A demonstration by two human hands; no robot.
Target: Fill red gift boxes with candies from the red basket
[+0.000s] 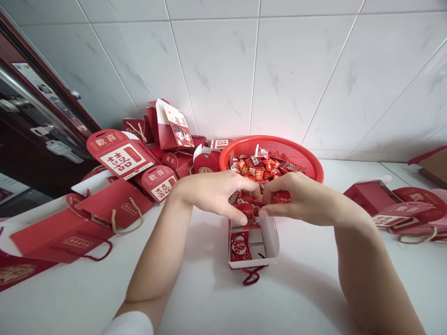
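My left hand (pixel 221 191) is closed around several red-wrapped candies (pixel 247 207) above the far part of an open gift box (pixel 273 242). Close beside it, my right hand (pixel 300 197) is curled, with red wrappers (pixel 280 197) showing between its thumb and fingers. The fingertips of both hands nearly meet at the candies. Inside the box, which is white within, a red candy packet (pixel 239 246) lies on the left. A dark red cord handle (pixel 253 275) sticks out at the near side. Just behind my hands is a red plastic basket (pixel 316 163) of wrapped candies (pixel 256 173).
Red gift boxes (pixel 122 160) with gold or red cords are piled at the left, with a larger box (pixel 63 232) in front. More red boxes (pixel 398 207) stand at the right. A tiled wall (pixel 223 70) closes the back; a door with keys (pixel 64 149) is far left.
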